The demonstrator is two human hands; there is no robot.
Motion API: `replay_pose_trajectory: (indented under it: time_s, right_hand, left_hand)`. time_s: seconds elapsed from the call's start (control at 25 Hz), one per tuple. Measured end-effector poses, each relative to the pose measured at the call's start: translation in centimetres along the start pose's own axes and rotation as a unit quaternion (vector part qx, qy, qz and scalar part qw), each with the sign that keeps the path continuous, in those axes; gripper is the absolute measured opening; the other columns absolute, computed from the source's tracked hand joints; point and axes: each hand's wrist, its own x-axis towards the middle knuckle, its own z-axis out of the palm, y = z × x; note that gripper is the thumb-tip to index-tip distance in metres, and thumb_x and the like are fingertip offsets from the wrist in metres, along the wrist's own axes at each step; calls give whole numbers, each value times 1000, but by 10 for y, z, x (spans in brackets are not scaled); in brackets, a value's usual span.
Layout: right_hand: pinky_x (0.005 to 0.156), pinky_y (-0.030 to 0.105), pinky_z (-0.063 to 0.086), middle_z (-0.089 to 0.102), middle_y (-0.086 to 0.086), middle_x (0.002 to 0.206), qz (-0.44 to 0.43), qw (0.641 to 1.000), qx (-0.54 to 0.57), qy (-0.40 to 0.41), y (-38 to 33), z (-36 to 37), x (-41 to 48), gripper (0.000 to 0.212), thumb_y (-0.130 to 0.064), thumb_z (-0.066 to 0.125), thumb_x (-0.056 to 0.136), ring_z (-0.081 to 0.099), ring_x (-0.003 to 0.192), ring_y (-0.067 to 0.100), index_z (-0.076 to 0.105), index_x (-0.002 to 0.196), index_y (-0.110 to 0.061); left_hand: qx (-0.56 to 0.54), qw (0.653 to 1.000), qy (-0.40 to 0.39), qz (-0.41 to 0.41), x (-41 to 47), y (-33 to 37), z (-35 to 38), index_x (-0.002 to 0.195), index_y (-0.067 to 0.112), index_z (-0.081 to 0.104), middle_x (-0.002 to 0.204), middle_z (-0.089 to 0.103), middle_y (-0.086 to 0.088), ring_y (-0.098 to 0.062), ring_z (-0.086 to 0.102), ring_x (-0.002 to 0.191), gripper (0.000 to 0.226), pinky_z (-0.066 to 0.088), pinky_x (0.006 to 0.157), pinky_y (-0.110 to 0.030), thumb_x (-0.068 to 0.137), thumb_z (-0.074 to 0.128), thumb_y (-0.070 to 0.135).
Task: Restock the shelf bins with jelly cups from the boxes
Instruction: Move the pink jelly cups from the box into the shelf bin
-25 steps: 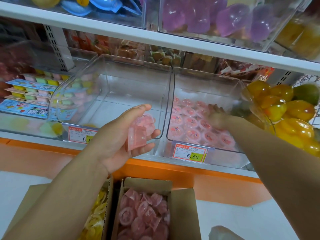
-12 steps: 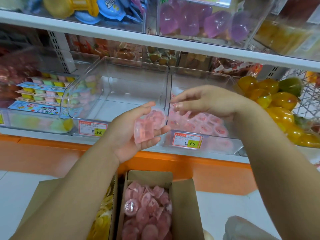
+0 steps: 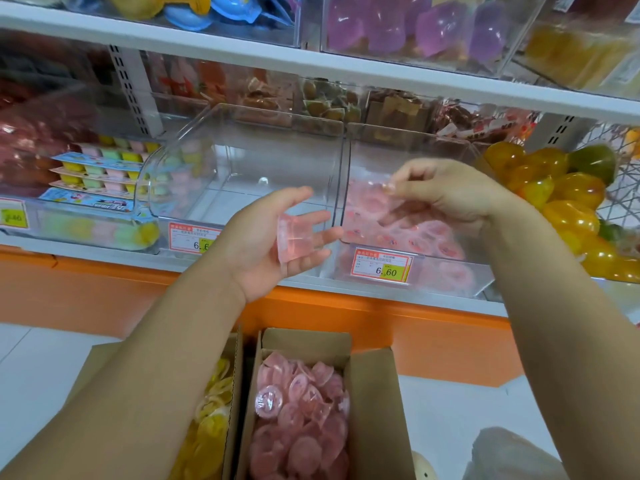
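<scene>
My left hand (image 3: 266, 247) is held palm up in front of the shelf edge, and a pink jelly cup (image 3: 294, 237) lies on its nearly straight fingers. To its right, my right hand (image 3: 446, 192) hovers over the right clear bin (image 3: 450, 285), fingertips pinching a pale pink jelly cup (image 3: 384, 195). That bin holds several pink cups (image 3: 433, 237). The middle clear bin (image 3: 242, 161) has nothing in it. On the floor below, an open cardboard box (image 3: 370, 393) is full of pink jelly cups (image 3: 301, 427). A second box to its left holds yellow jelly cups (image 3: 211, 427).
Price tags (image 3: 381, 268) hang on the bin fronts above the orange shelf base (image 3: 433, 341). Left bin holds pastel multipacks (image 3: 100, 168). Orange and green fruit-shaped jellies (image 3: 554, 202) fill a wire basket at right. The upper shelf (image 3: 311, 64) carries purple and yellow jellies.
My right hand drew back out of the right bin, came to my left hand, then moved back over the bin pinching a cup. My left hand's fingers straightened and it holds fewer cups.
</scene>
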Motion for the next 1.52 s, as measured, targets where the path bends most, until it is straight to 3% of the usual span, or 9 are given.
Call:
replay_pose_trajectory:
  time_s: [0.12,0.24,0.4,0.76,0.92,1.12,1.32,1.44,1.52]
  right_hand:
    - [68,25,60,72,13,86,53,994,-91,40,37,3,11,17,-5,70,82,69,83,28,66,96,4]
    - [80,17,52,72,-3,103,74,979,-186,-31,58,14,18,10,-9,69,86,67,94,9,72,96,-8]
    - [83,25,53,73,9,101,119,988,-87,-37,62,10,24,14,-8,67,87,68,92,18,71,100,-6]
    - [91,36,54,72,6,99,117,979,-166,-1,51,26,26,27,-7,68,85,68,91,22,68,110,-17]
    - [70,27,54,71,5,93,22,976,-207,61,13,24,3,16,-22,67,89,64,82,18,69,101,-12]
    - [61,27,54,71,4,86,-7,973,-210,-91,-25,70,-34,45,-50,72,73,68,70,15,69,94,-10]
    - [55,22,52,66,14,74,-15,990,-128,53,-17,48,-18,13,-14,72,84,60,60,15,69,89,-2]
    - [48,19,47,63,12,68,60,957,-189,210,14,6,0,8,-10,71,86,55,48,12,66,87,-3]
    - [47,18,49,60,11,64,137,947,-219,190,38,-2,6,12,-10,74,82,55,48,13,67,89,-2]
  left_hand:
    - [12,1000,13,6,3,1,-8,128,19,61,110,75,-8,-20,72,81,36,55,49,-24,96,59,33]
    - [31,999,20,7,3,-1,-10,122,19,66,105,76,-5,-11,66,69,31,54,50,-23,97,57,36]
    - [35,999,32,5,1,-1,-15,118,19,68,102,76,-4,-10,64,68,29,54,51,-25,97,58,36]
    - [2,999,23,-30,-10,-6,-25,118,14,67,102,73,-8,-14,64,73,33,61,62,-31,97,55,38]
    - [-71,997,-11,-42,-16,-8,-21,124,6,62,120,61,-16,-22,65,88,32,59,86,-45,97,50,17]
    - [-38,999,-1,1,-17,-15,-6,132,3,58,128,65,-19,-27,66,111,35,52,98,-44,99,46,3]
    - [-14,999,19,31,-18,-16,-1,135,14,58,132,62,-10,-22,56,124,36,46,106,-49,99,54,19]
    - [19,999,35,27,-18,-15,-11,125,18,65,128,65,-7,-21,58,122,28,51,100,-47,99,56,23]
    - [38,999,34,8,-19,-17,-16,120,17,68,121,70,-7,-22,64,116,26,55,95,-46,97,57,23]
